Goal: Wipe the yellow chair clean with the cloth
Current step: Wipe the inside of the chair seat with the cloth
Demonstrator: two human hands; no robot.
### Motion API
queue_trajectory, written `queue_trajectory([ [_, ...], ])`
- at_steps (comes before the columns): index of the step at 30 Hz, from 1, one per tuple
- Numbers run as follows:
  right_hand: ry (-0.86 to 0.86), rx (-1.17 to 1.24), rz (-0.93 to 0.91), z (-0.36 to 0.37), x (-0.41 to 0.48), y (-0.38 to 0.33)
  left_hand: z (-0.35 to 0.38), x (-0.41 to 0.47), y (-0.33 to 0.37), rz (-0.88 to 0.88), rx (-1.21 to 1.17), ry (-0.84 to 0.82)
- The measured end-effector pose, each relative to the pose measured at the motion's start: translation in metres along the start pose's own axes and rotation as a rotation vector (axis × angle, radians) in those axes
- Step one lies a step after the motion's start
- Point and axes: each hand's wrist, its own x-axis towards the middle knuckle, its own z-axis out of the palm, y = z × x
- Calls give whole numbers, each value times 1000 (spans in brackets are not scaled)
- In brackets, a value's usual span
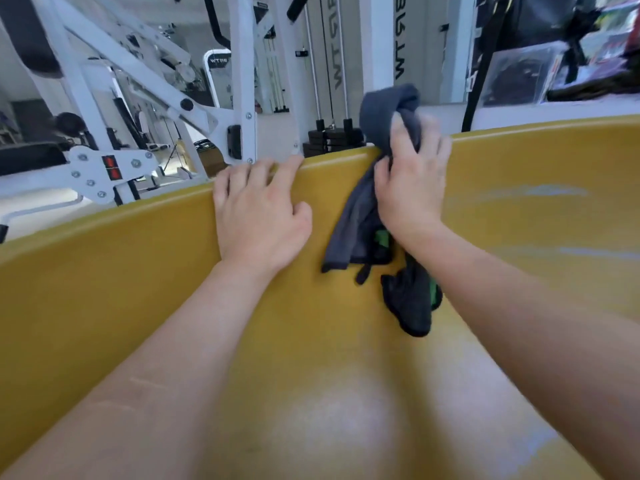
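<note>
The yellow chair (138,271) fills the lower frame, its curved back rim running from left to upper right. My left hand (258,209) rests flat on the inside of the back, fingers hooked over the rim. My right hand (412,181) grips a dark grey cloth (356,216) at the rim; part of the cloth bunches above the hand and the rest hangs down the inner face. A darker piece with green trim (412,303) dangles below my right wrist.
White gym machines (194,109) with a black weight stack (332,140) stand right behind the chair. Dark shelving with packaged items (554,64) sits at the upper right. Pale smears (540,192) mark the chair's right inner face.
</note>
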Motion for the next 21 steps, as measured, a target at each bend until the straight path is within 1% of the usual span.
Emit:
queue_trajectory([
  [1, 15, 27, 120, 1, -22, -15, 1, 0, -1, -3, 2, 9],
  [2, -26, 55, 105, -3, -60, -29, 2, -1, -1, -2, 10, 17],
  [3, -137, 77, -5, -9, -107, -39, 2, -1, -1, 3, 17, 21],
  [5, -435, 104, -401, -39, -197, -46, 1, -2, 0, 2, 17, 14],
  [6, -546, 95, -591, -54, -216, -41, 0, -2, 0, 6, 10, 6],
  [7, -615, 89, -758, -61, -209, -29, -2, -2, -1, 12, 8, -6],
  [8, -587, 45, -867, -59, -186, -13, -4, -3, -1, 22, 13, -22],
  [9, -487, -39, -868, -52, -152, 1, -5, -2, -1, 39, 25, -38],
  [10, -369, -110, -728, -43, -110, 13, -5, -1, 0, 55, 38, -54],
  [11, -256, -158, -467, -36, -68, 22, -5, -1, -1, 58, 49, -69],
  [12, -190, -161, -163, -29, -41, 27, -5, -1, -3, 55, 56, -77],
  [13, -186, -118, 111, -24, -36, 24, -4, -1, -3, 51, 55, -76],
  [14, -187, -60, 268, -24, -50, 12, -4, -1, -2, 48, 52, -67],
  [15, -208, -45, 285, -28, -82, -4, -3, -1, -2, 43, 53, -56],
  [16, -294, -17, 184, -39, -124, -21, -3, -2, -2, 40, 54, -52],
  [17, -447, 13, 10, -61, -169, -38, -3, -3, -1, 36, 52, -56],
  [19, -852, 112, -397, -106, -236, -52, -6, -3, 2, 25, 41, -76],
  [20, -1008, 170, -579, -117, -241, -44, -7, -3, 2, 32, 40, -85],
  [21, -1014, 185, -731, -120, -227, -31, -9, -4, 1, 49, 46, -96],
])
